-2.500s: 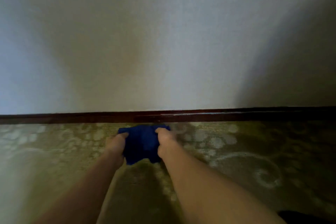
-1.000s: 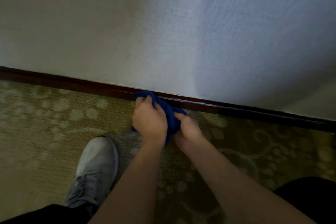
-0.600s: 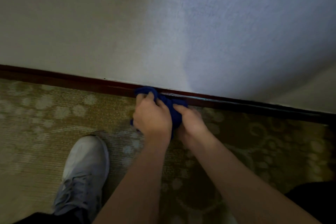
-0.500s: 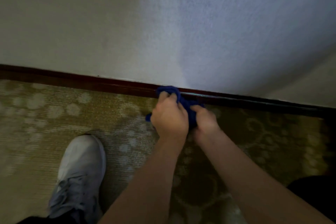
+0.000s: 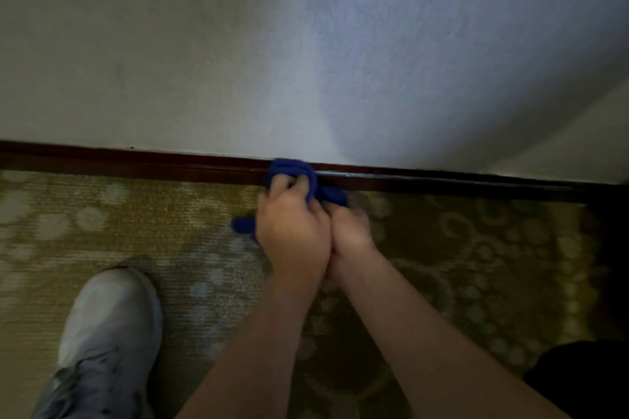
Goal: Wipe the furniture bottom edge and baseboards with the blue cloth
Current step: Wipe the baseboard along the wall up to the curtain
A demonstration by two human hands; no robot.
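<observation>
The blue cloth (image 5: 293, 169) is bunched up and pressed against the dark red-brown baseboard (image 5: 136, 165) that runs along the foot of the pale wall (image 5: 306, 44). My left hand (image 5: 292, 231) grips the cloth from the left, fingers curled over its top. Tight beside it, my right hand (image 5: 350, 231) holds the cloth's right side. A corner of the cloth sticks out to the left below my left hand. Most of the cloth is hidden under both hands.
Olive patterned carpet (image 5: 136, 231) covers the floor. My grey-white shoe (image 5: 105, 343) stands at the lower left. A dark trouser leg (image 5: 589, 381) shows at the lower right. The baseboard continues right toward a shadowed corner (image 5: 606, 194).
Both hands have stayed closed on the cloth and slid it rightward along the baseboard. The view has tilted down, and the shoe now shows at the lower left.
</observation>
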